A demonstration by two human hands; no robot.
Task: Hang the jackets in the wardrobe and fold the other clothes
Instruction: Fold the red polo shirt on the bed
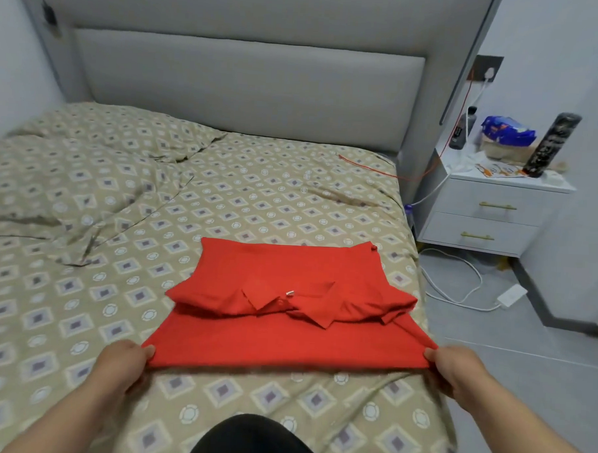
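We've got the red polo shirt (287, 308) lying partly folded on the patterned bedspread (85, 217), collar facing us. Our left hand (120, 365) pinches the near left corner, our right hand (452, 370) pinches the near right corner, edge lifted slightly.

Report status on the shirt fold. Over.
Left hand and right hand each pinch a near corner of the red polo shirt. Shirt half-folded, collar up, on the bed. Nothing on it.
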